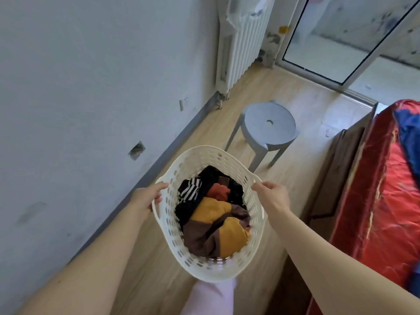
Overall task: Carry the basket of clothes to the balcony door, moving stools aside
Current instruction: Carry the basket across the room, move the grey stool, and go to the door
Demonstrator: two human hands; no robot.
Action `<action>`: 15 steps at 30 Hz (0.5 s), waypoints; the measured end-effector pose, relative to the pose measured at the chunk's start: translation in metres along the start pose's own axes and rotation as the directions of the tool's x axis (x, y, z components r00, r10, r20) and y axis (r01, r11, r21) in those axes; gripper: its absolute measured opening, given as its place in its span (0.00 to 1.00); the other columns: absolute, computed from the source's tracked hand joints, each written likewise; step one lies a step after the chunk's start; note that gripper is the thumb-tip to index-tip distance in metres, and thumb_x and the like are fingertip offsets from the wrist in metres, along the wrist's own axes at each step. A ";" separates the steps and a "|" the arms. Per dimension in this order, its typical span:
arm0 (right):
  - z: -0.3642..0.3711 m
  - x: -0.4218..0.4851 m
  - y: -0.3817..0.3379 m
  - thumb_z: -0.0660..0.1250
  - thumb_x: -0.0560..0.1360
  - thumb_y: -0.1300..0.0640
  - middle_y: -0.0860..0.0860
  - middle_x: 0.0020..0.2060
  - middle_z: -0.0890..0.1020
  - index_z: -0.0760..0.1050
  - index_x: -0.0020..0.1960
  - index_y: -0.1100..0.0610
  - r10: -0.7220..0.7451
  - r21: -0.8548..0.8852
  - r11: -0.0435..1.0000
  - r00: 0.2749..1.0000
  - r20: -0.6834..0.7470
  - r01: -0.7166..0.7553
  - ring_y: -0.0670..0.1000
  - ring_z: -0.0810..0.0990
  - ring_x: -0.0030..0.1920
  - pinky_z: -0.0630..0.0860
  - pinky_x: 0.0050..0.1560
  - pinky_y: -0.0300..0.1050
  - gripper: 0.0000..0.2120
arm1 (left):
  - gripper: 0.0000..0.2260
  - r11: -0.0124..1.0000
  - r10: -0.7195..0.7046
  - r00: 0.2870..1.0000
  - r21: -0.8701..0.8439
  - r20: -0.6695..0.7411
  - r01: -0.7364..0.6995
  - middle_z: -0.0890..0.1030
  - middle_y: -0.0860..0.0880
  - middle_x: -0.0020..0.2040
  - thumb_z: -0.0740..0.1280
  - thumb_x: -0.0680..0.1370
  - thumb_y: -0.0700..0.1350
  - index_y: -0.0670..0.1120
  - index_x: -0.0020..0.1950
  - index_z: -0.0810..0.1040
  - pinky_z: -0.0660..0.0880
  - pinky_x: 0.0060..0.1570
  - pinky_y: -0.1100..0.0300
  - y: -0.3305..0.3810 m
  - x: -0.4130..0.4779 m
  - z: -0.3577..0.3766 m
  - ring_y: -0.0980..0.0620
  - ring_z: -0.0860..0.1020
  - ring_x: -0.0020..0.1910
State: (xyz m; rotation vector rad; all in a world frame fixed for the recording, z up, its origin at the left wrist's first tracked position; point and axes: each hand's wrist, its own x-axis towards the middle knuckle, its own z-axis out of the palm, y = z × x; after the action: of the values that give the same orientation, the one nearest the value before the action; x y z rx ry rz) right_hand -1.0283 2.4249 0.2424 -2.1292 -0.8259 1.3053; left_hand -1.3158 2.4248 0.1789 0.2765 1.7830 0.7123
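Note:
A white perforated plastic basket (205, 268) hangs above the wooden floor, filled with clothes (216, 221) in yellow, brown, black, orange and stripes. My left hand (148, 197) grips its left rim handle. My right hand (273, 197) grips the right rim. Just beyond the basket a round grey-blue stool (269, 127) with a hole in its seat stands upright in the passage. The glass balcony door (329, 42) lies at the far end, top right.
A white wall with a grey skirting board runs along the left. A white radiator (241, 42) stands by the door. A bed with red and blue bedding (386, 189) and a wooden frame borders the right. The passage between wall and bed is narrow.

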 end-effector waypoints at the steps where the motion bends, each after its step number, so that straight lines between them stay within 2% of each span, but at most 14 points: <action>1: 0.003 0.015 -0.005 0.67 0.74 0.56 0.47 0.36 0.76 0.77 0.43 0.52 0.005 -0.020 1.000 1.000 0.010 -0.005 0.46 0.72 0.37 0.70 0.37 0.42 0.02 | 0.19 1.000 -0.010 1.000 0.000 -0.003 0.010 0.77 0.45 0.43 0.75 0.70 0.48 0.39 0.55 0.78 0.73 0.49 0.56 0.004 0.012 0.007 0.51 0.77 0.40; 5: 0.019 0.074 -0.015 0.68 0.74 0.56 0.46 0.35 0.76 0.77 0.45 0.52 0.086 -0.106 0.991 0.994 0.063 -0.079 0.44 0.71 0.36 0.69 0.42 0.43 0.01 | 0.22 0.997 -0.077 0.996 0.014 -0.039 0.078 0.78 0.43 0.50 0.75 0.70 0.48 0.39 0.60 0.78 0.74 0.51 0.56 0.013 0.059 0.030 0.48 0.77 0.47; 7: 0.029 0.101 -0.019 0.68 0.73 0.56 0.45 0.34 0.76 0.78 0.43 0.53 0.119 -0.149 0.983 0.989 0.084 -0.105 0.43 0.71 0.35 0.70 0.38 0.42 0.01 | 0.23 0.993 -0.111 0.992 0.024 -0.054 0.112 0.78 0.43 0.52 0.75 0.70 0.48 0.39 0.61 0.77 0.74 0.52 0.56 0.015 0.080 0.039 0.48 0.77 0.48; 9: 0.040 0.125 -0.023 0.68 0.73 0.56 0.46 0.33 0.76 0.78 0.42 0.52 0.139 -0.180 0.977 0.984 0.115 -0.117 0.43 0.71 0.33 0.68 0.32 0.39 0.01 | 0.25 0.989 -0.142 0.988 0.043 -0.066 0.145 0.79 0.43 0.54 0.75 0.69 0.50 0.39 0.62 0.77 0.74 0.57 0.53 0.015 0.099 0.045 0.48 0.78 0.51; 11: 0.056 0.149 -0.022 0.68 0.73 0.57 0.47 0.30 0.76 0.78 0.43 0.53 0.171 -0.224 0.965 0.974 0.148 -0.135 0.43 0.72 0.31 0.67 0.31 0.38 0.01 | 0.26 0.982 -0.171 0.980 0.069 -0.097 0.178 0.80 0.43 0.56 0.75 0.69 0.50 0.40 0.62 0.77 0.73 0.62 0.50 0.010 0.123 0.050 0.46 0.79 0.55; 15: 0.085 0.193 -0.010 0.67 0.74 0.58 0.48 0.29 0.76 0.78 0.41 0.55 0.229 -0.287 0.945 0.947 0.226 -0.160 0.44 0.72 0.31 0.68 0.31 0.38 0.04 | 0.24 0.974 -0.202 0.968 0.068 -0.146 0.214 0.80 0.42 0.59 0.74 0.70 0.49 0.39 0.62 0.77 0.73 0.59 0.51 -0.005 0.169 0.057 0.45 0.79 0.58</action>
State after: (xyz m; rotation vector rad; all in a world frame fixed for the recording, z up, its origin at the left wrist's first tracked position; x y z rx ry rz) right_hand -1.0394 2.5791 0.0987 -2.3293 -0.9588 1.6848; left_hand -1.3186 2.5274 0.0335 0.0942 1.9435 0.5178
